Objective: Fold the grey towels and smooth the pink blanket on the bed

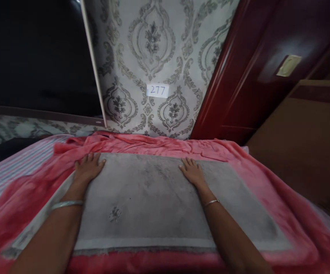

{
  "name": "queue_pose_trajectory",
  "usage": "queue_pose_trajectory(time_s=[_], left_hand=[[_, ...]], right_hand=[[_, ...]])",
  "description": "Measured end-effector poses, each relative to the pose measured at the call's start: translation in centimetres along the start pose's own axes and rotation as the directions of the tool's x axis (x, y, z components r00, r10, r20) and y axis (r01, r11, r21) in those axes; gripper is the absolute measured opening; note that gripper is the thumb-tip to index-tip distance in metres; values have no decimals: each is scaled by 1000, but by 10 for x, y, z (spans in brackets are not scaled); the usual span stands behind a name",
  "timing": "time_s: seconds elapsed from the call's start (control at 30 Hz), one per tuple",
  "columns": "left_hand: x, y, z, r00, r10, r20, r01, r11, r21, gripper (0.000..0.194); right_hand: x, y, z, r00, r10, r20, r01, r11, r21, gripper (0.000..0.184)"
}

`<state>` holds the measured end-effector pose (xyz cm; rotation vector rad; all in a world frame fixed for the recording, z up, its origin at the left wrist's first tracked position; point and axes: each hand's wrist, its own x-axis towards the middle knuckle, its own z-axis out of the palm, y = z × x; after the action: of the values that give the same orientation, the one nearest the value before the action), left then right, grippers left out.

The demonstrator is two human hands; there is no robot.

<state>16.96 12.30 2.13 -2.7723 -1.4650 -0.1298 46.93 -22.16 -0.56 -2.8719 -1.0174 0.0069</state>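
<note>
Spread flat across the lower middle of the frame: a grey rectangular cloth [148,198] with a pale band near its bottom edge, on top of a rumpled coral-pink plush blanket [142,141]. Laid at the cloth's upper left corner: the left hand [88,167], fingers moderately spread, thumb apart, nothing visibly gripped. Near the upper edge, right of centre: the right hand [192,172], open, fingers slightly apart, likewise without visible grip. Impossible to tell about fabric pinched beneath either palm.

Likeliest trouble, by judgement: creasing or skewing of the grey cloth, from uneven pressure or sideways drag between the palms. Also possible: sliding of both layers together, because of soft, loose plush underneath. At the lower left, some risk of bunching along the dark, uneven border, close to the left forearm. Possible snagging of pile on the wide pale bangle [67,204] or the thin silver bangle [212,202], in case of low wrist movement. Toward the far left, wider exposure of the striped sheet [19,163] with any blanket drift. At the right, easy shifting of the outer corners, well apart from any steadying palm.
</note>
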Motion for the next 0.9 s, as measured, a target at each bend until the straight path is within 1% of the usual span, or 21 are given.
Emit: queue_pose_trajectory(time_s=[0.07, 0.13, 0.2, 0.27, 0.33, 0.37, 0.43, 0.47, 0.5, 0.53, 0.57, 0.6, 0.63, 0.67, 0.7, 0.77, 0.83, 0.9], left_hand=[[-3, 0, 2, 999, 0, -46, 0, 1000, 0, 66], [-9, 1, 0, 992, 14, -122, -12, 1000, 22, 61], [-16, 4, -8, 983, 45, -179, -36, 998, 53, 55], [-23, 11, -18, 979, 99, -175, -89, 994, 65, 51], [-28, 28, -28, 974, 175, -143, -168, 984, 60, 49], [-30, 41, -31, 967, 221, -125, -215, 975, 55, 49], [-31, 75, -31, 941, 322, -99, -319, 947, 47, 48], [-32, 95, -28, 918, 388, -84, -386, 922, 38, 48], [-33, 115, -22, 872, 486, -60, -486, 874, 19, 50], [-33, 134, -16, 792, 610, -24, -611, 792, -24, 57], [-33, 151, -8, 721, 693, 10, -691, 720, -64, 62], [-32, 164, 0, 678, 734, 45, -728, 679, -94, 65], [-31, 172, 8, 660, 749, 60, -740, 662, -120, 67], [-28, 175, 14, 656, 752, 69, -739, 658, -141, 68], [-25, 173, 20, 667, 742, 74, -727, 669, -156, 68], [-17, 157, 26, 713, 697, 78, -680, 714, -168, 67], [-8, 128, 25, 794, 601, 93, -587, 797, -143, 66], [2, 92, 19, 875, 473, 103, -464, 880, -97, 64]], right_hand=[[0, 3, 6, 1000, -5, -5, 5, 1000, -13, 61], [0, 4, 7, 1000, -16, -10, 16, 1000, -23, 62], [-1, 3, 6, 1000, -17, -15, 17, 999, -27, 62], [-2, 2, 5, 1000, -15, -15, 15, 1000, -26, 62], [-3, 2, 4, 1000, -16, -7, 16, 1000, -19, 63], [-3, 2, 4, 1000, -16, -2, 16, 1000, -13, 63], [-4, 2, 4, 1000, -13, 4, 13, 1000, 0, 64], [-4, 2, 4, 1000, -10, 4, 10, 1000, 7, 64], [-4, 2, 4, 1000, -9, 4, 9, 1000, 11, 64], [-4, 3, 4, 1000, -9, 5, 9, 1000, 13, 64], [-4, 3, 5, 1000, -12, 6, 12, 1000, 13, 65], [-4, 4, 6, 1000, -18, 6, 17, 1000, 13, 65], [-4, 5, 8, 1000, -22, 3, 22, 1000, 12, 65], [-3, 6, 10, 1000, -26, -2, 26, 1000, 11, 66], [-2, 7, 12, 999, -30, -12, 30, 999, 11, 66], [1, 10, 18, 999, -36, -34, 36, 999, 10, 67], [5, 14, 24, 998, -39, -45, 39, 999, 9, 68], [9, 17, 30, 998, -44, -52, 45, 999, 14, 68]])
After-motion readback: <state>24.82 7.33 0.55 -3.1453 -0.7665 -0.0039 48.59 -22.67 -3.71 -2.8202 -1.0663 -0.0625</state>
